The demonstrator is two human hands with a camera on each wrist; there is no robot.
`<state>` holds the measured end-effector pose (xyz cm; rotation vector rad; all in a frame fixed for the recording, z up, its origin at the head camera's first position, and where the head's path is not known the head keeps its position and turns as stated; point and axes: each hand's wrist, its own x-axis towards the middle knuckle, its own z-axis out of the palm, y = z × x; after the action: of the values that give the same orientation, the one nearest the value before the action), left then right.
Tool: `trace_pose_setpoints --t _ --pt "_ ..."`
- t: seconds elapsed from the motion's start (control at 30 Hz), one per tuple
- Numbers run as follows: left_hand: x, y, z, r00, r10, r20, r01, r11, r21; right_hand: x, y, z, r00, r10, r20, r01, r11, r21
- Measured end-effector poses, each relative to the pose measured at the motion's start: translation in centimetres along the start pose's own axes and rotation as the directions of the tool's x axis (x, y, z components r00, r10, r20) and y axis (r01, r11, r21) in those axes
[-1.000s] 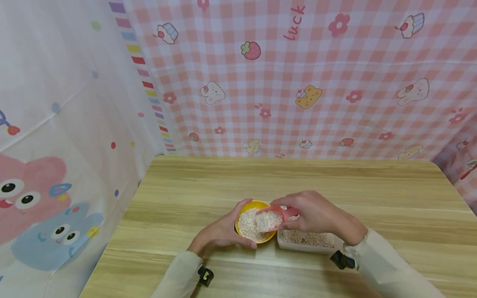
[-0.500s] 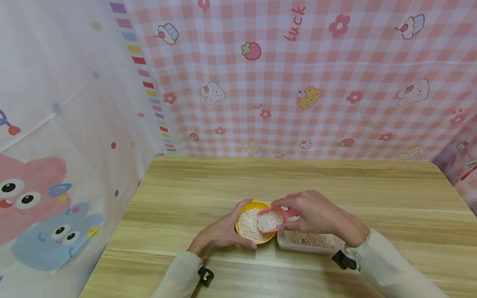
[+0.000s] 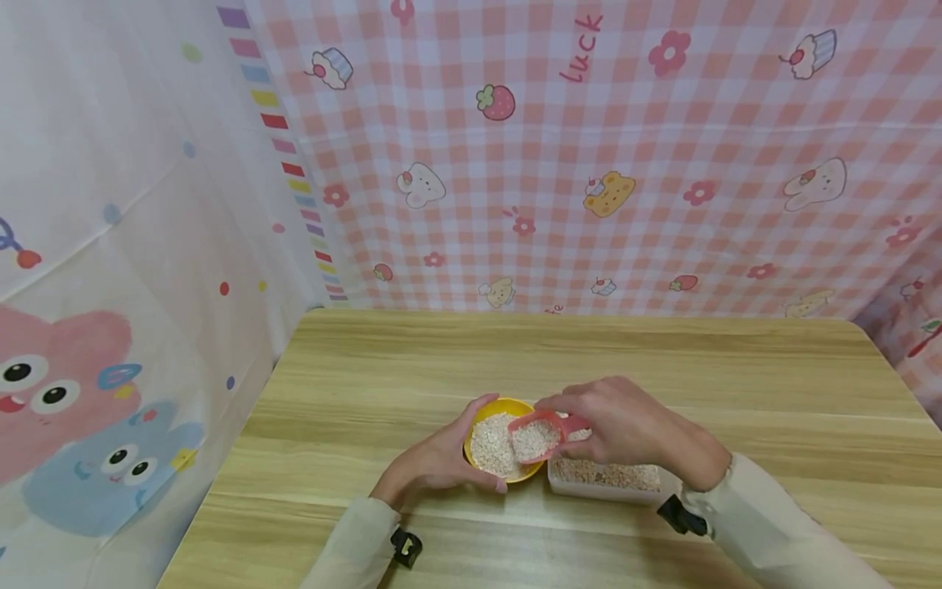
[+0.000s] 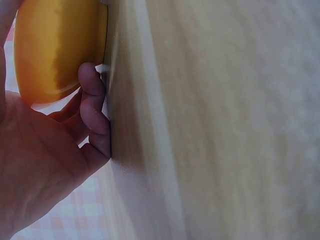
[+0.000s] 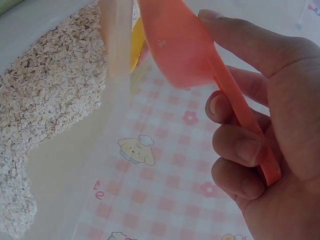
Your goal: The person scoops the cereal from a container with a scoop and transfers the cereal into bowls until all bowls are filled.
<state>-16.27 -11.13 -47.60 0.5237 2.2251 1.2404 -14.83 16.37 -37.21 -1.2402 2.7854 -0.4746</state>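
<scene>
The pink scoop (image 5: 182,45), holding pale flakes (image 3: 536,440), was over the right side of the yellow bowl (image 3: 509,405), its handle gripped by the right hand (image 3: 621,421). The left hand (image 3: 441,454) clasped the bowl on the wooden table (image 3: 412,360). Just beside stood a flake container (image 3: 603,491), partly blocked by the right hand; behind hung checked cloth (image 3: 471,164).

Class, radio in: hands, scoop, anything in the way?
Left hand grips yellow bowl. Right hand holds pink scoop, flakes loaded, over bowl. Tub alongside, not blocking.
</scene>
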Motion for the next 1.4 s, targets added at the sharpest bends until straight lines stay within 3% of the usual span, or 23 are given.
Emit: trace_pose_setpoints --t 0.47,1.4 --pt "0.0 -0.2 0.1 1.0 0.02 -0.005 -0.02 1.0 -0.008 0.0 -0.1 -0.3 0.998 -0.06 -0.013 0.059 0.996 -0.06" --pt "0.0 -0.3 0.0 1.0 -0.003 -0.015 0.003 1.0 0.012 0.0 -0.6 -1.1 0.998 -0.058 -0.014 0.054 0.982 -0.181"
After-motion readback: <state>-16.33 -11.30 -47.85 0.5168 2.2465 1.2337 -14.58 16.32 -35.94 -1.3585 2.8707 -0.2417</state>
